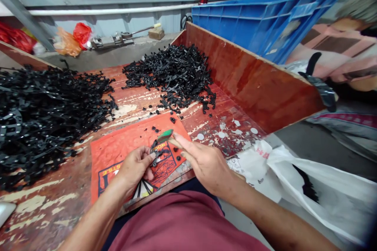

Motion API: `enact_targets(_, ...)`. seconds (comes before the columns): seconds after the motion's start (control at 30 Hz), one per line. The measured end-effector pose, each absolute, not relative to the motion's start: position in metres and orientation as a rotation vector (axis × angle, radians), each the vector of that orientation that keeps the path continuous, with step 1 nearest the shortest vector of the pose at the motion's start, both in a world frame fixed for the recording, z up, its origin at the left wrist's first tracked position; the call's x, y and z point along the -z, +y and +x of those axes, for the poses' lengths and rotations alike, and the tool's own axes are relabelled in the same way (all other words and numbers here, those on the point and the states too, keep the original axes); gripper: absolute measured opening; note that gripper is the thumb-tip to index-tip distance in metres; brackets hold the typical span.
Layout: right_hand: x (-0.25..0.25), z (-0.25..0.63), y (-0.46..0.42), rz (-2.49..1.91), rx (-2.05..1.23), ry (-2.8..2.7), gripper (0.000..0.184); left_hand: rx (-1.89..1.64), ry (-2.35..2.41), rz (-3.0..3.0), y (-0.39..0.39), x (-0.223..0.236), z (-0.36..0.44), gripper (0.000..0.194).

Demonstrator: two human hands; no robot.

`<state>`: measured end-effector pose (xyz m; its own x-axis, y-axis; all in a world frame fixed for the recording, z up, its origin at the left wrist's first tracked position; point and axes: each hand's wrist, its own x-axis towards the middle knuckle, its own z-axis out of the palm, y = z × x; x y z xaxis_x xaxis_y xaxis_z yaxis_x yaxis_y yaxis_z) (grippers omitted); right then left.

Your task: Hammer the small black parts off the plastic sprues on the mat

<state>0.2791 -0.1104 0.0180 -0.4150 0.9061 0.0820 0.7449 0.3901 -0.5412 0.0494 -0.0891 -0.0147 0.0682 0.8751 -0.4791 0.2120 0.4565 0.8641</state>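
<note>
My left hand pinches a small black plastic part between thumb and fingers, just above an orange printed sheet. Closed around a small green-ended tool is my right hand, its thumb stretched along it. The tool's exact kind cannot be made out. Its green end points away from the palm, a little beyond the black part; whether they touch is unclear. Several loose black bits lie on the sheet around both hands.
A large heap of black plastic parts fills the left; another heap lies at the back. A brown board walls the right side, with a blue crate behind it. White sacks are at right. Another person sits beyond.
</note>
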Motion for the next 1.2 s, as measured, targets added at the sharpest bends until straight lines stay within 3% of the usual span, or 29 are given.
enact_targets(0.27,-0.012,0.285,-0.099,-1.42,-0.819,-2.124,0.046,-0.729,1.388,0.933,-0.09,0.01,0.046,0.039)
enact_targets(0.33,-0.011,0.294,-0.095,-1.497,-0.794,-1.981,0.037,-0.795,1.362,0.89,-0.088,0.003,0.041,0.038)
enact_targets(0.47,-0.003,0.299,-0.097,-1.593,-0.727,-1.968,0.004,-0.888,1.279,0.764,-0.084,-0.015,0.029,0.035)
enact_targets(0.53,0.002,0.291,-0.102,-1.539,-0.695,-2.098,0.014,-0.925,1.235,0.692,-0.085,-0.021,0.025,0.038)
enact_targets(0.63,0.008,0.276,-0.11,-1.559,-0.573,-2.286,0.011,-1.009,1.218,0.618,-0.091,-0.021,0.018,0.041)
enact_targets(0.8,-0.002,0.263,-0.107,-1.649,-0.397,-2.422,0.011,-1.103,1.289,0.546,-0.105,-0.009,-0.004,0.029)
enact_targets(1.2,-0.023,0.186,-0.061,-1.469,-0.529,-2.552,0.018,-1.251,1.31,0.41,-0.113,-0.017,-0.038,0.031)
